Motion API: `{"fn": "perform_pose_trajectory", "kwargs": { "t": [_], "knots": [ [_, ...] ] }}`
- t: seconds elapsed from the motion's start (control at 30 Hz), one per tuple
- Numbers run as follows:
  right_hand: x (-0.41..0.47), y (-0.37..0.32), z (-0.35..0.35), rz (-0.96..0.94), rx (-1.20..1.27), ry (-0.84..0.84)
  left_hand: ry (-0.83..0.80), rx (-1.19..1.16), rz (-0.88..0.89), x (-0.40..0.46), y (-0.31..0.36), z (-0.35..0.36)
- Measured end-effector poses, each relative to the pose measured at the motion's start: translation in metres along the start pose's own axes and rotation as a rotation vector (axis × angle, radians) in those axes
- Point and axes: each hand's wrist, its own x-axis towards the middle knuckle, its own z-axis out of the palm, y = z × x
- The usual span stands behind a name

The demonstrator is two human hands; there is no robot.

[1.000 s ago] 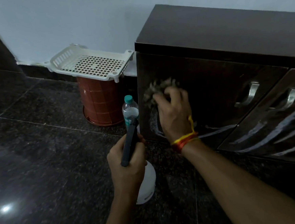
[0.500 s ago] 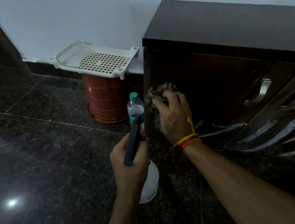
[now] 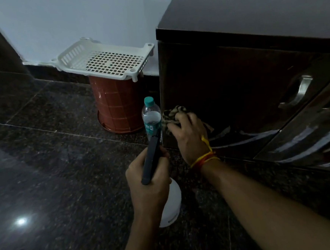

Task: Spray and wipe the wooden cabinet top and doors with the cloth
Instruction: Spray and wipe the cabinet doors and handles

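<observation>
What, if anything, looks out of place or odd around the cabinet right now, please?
A white perforated tray sits askew on an upturned red-brown bin, overhanging it. Pale streaks run across the lower cabinet doors.

Both my forearms are bare, with no sleeve showing anywhere up to the near edge of the view. My left hand (image 3: 148,182) wears nothing: no ring, no band, no watch. Around the wrist of my right hand (image 3: 189,137) I wear a thread band (image 3: 204,159), several strands of yellow, orange and red wound together. One loose yellow end of it runs up along the back of the hand, towards the far side.
</observation>
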Motion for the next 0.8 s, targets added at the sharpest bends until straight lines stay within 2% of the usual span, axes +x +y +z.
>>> {"fn": "perform_pose_trajectory", "kwargs": {
  "t": [0.07,0.17,0.27,0.37,0.5,0.57,0.73,0.8],
  "knots": [
    [0.01,0.0,-0.009,0.012,0.033,0.015,0.01,0.008,-0.022,0.0,-0.004,-0.002],
    [0.024,0.001,-0.019,0.063,0.069,0.155,0.01,0.019,-0.033,-0.001,-0.007,-0.001],
    [0.018,0.001,-0.004,0.016,0.021,0.187,0.021,-0.003,-0.03,0.001,-0.006,0.001],
    [-0.011,0.001,0.026,-0.075,-0.059,0.104,0.019,-0.007,-0.005,0.002,-0.006,0.001],
    [-0.049,-0.005,0.052,-0.13,-0.142,-0.148,0.019,0.022,0.013,-0.001,-0.012,-0.002],
    [-0.048,-0.003,0.05,-0.174,-0.14,-0.176,0.025,0.03,0.007,-0.002,-0.016,-0.005],
    [-0.028,0.002,0.034,-0.146,-0.069,0.048,0.022,0.031,-0.01,-0.002,-0.019,-0.002],
    [-0.028,0.001,0.041,-0.184,-0.116,0.042,0.014,0.032,-0.006,-0.001,-0.019,0.002]
  ]
}}
